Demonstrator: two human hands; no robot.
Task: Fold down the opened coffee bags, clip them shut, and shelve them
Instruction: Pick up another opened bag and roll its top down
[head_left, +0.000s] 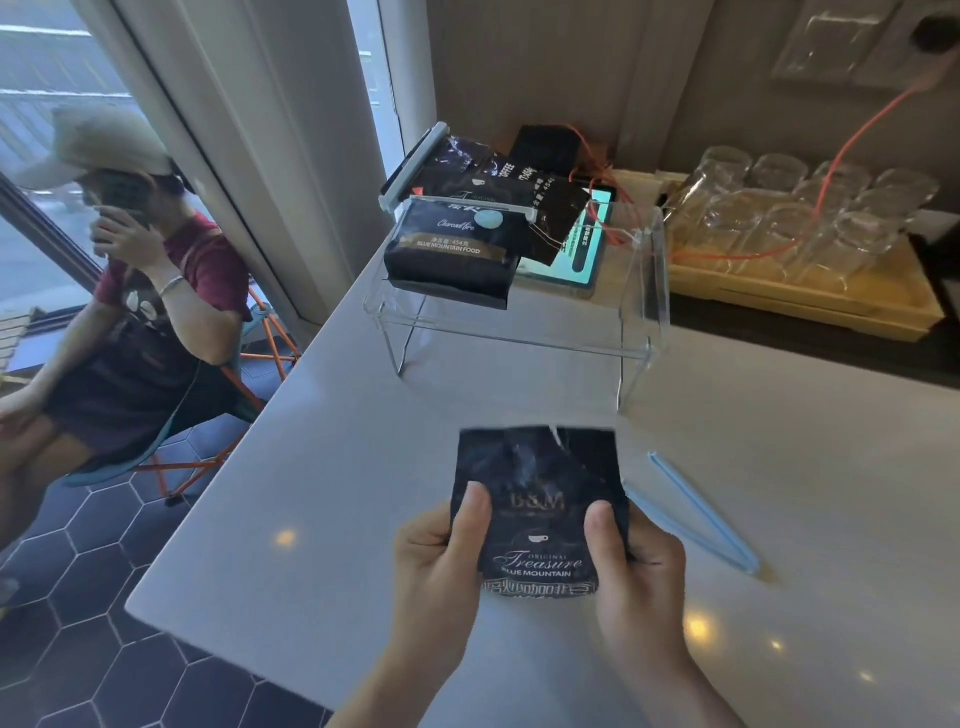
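Note:
I hold a black coffee bag (537, 499) upright over the white counter, its top edge unfolded and crinkled. My left hand (441, 556) grips its left side with the thumb on the front. My right hand (631, 566) grips its right side the same way. A light blue sealing clip (701, 512) lies on the counter just right of the bag. On the clear acrylic shelf (644, 291) farther back lie two black coffee bags: a front bag (452, 249) and a rear bag (467, 169), each with a pale clip across its top.
A tablet with a lit screen (582, 254) and orange cables (852, 140) sit behind the shelf. A wooden tray (810, 301) of several clear glasses stands at the back right. A person in a cap (135, 270) sits on a chair left of the counter.

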